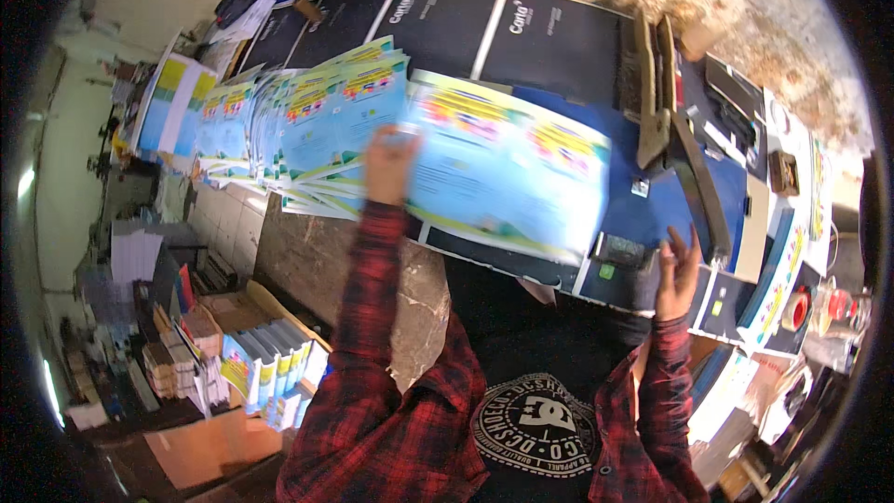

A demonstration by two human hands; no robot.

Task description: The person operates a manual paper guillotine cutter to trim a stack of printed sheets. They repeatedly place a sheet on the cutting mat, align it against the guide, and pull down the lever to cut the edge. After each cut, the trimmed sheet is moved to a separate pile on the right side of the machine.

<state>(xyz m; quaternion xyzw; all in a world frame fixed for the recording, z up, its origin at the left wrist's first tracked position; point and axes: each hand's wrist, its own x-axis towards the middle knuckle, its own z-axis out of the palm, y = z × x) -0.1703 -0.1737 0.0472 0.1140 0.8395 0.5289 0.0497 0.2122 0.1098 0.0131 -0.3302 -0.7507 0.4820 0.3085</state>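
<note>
Holding a blue printed sheet (pixel 512 168) by its left edge with the left hand (pixel 389 166), apparently closing the fingers over the margin, though blurring too much for telling the exact pinch. Spreading the right hand (pixel 678 278) wide and bare, gripping nothing, near a small dark block (pixel 622 250) at the front of the dark-panelled table (pixel 559 61). Showing the sheet over the middle of the table, between a fanned heap of similar sheets (pixel 317 121) and a worn wooden piece (pixel 655 135), leaving unclear any contact with the surface below. Probably handling as light, broad and limp, more bending than stiff; likely buckling or creasing when held by one side only, and perhaps sliding easily over its neighbours if smooth-coated. Likely calling for a flat, gentle grip along the margins, preferably at opposite edges, with thumb above and fingers below, sparing the printed middle from dents and smudges. Needing little squeezing, probably, but risking torn or dog-eared corners under a hard tug.
</note>
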